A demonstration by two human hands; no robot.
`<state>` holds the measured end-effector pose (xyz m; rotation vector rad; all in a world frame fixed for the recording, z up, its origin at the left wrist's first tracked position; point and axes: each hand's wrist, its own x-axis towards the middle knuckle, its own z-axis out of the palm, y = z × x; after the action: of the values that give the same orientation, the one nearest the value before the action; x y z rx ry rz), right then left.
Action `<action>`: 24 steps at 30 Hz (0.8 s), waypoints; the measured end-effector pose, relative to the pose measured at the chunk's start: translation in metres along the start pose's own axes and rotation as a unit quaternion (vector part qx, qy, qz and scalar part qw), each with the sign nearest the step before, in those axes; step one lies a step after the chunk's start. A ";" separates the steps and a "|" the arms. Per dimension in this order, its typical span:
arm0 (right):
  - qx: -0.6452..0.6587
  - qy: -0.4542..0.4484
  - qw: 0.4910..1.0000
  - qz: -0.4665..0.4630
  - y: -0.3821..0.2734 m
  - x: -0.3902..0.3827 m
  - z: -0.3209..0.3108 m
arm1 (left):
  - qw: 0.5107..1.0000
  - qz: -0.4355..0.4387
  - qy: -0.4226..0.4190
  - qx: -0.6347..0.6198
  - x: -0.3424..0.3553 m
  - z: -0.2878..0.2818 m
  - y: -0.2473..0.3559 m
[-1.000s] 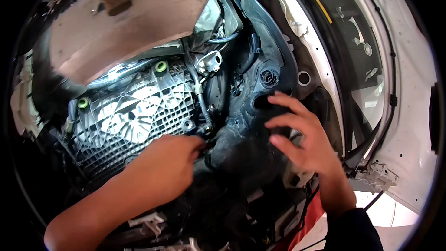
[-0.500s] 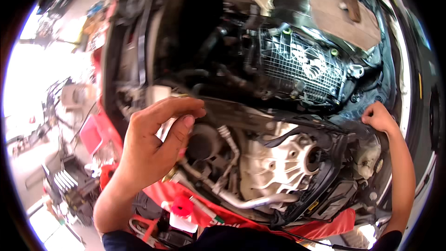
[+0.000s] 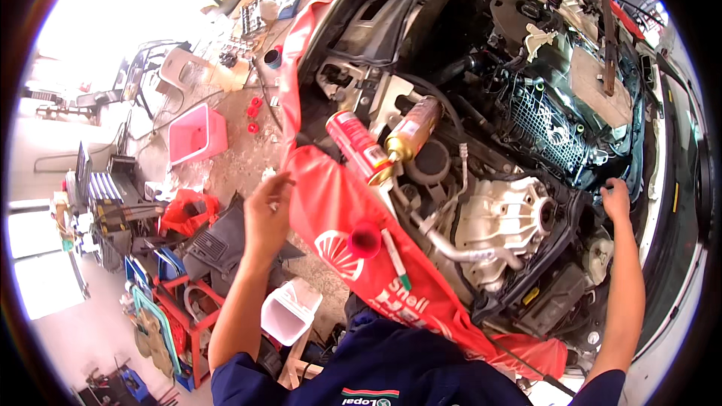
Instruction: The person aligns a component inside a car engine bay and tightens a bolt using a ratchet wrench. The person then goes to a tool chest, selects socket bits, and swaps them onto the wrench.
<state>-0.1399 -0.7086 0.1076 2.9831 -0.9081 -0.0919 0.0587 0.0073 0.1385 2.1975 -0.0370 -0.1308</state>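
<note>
Two bare hands show, and the right hand (image 3: 617, 197) hides its own fingertips against the dark corner of the engine bay, so whether its grip is closed on anything I cannot tell. The left hand (image 3: 271, 214) is just beside the red cover (image 3: 320, 188), its grip loosely open with nothing visible inside; finger detail is soft, and contact with the cover is unclear. That cover drapes along the car's front edge, its long axis running from upper left to lower right; a red cup (image 3: 365, 240) masks part of its pale fan-shaped emblem, above pale block lettering. A red can (image 3: 353, 137) slants down rightward, overlapping a gold can (image 3: 415, 131) slanting down leftward; their labels' small print is unreadable.
</note>
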 end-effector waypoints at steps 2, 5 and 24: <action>0.064 0.082 0.993 -0.048 -0.072 -0.029 -0.031 | 0.999 -0.017 -0.030 0.009 -0.034 0.005 -0.031; 0.179 0.090 0.970 -0.138 -0.207 -0.086 -0.054 | 0.995 -0.067 -0.055 -0.039 -0.093 0.004 -0.076; 0.430 -0.026 0.840 -0.329 -0.574 -0.354 -0.019 | 0.950 -0.227 -0.042 -0.211 -0.181 -0.192 -0.234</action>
<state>-0.1125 -0.0347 0.1221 3.9874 0.2538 0.3170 -0.1058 0.3134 0.0761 1.7370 0.4156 -0.4466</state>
